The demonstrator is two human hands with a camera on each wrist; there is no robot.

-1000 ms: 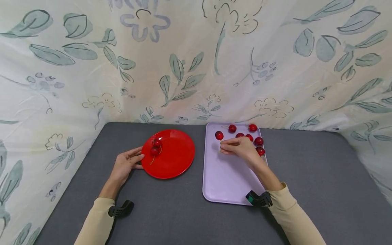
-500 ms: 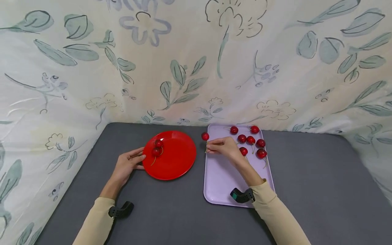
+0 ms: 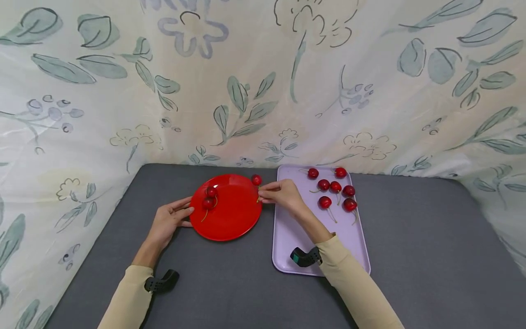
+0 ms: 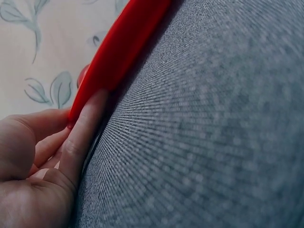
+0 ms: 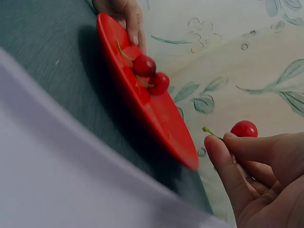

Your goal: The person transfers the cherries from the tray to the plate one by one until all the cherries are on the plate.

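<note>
My right hand (image 3: 279, 194) pinches the stem of a red cherry (image 3: 256, 179) and holds it over the right rim of the red plate (image 3: 236, 214); the same cherry (image 5: 243, 128) shows between thumb and fingers (image 5: 223, 156) in the right wrist view. Two cherries (image 3: 209, 197) lie on the plate's left part. My left hand (image 3: 168, 221) rests at the plate's left edge, fingers (image 4: 83, 135) straight against the rim (image 4: 118, 52). Several more cherries (image 3: 334, 192) lie on the far end of the lilac tray (image 3: 296, 237).
Grey cloth (image 3: 411, 256) covers the table. A floral curtain (image 3: 263, 82) hangs round the back and both sides. The tray sits just right of the plate with a narrow gap between them.
My right hand lifted one cherry off the tray and carried it left, from the tray's far left corner to above the plate's right rim. The left hand stayed at the plate.
</note>
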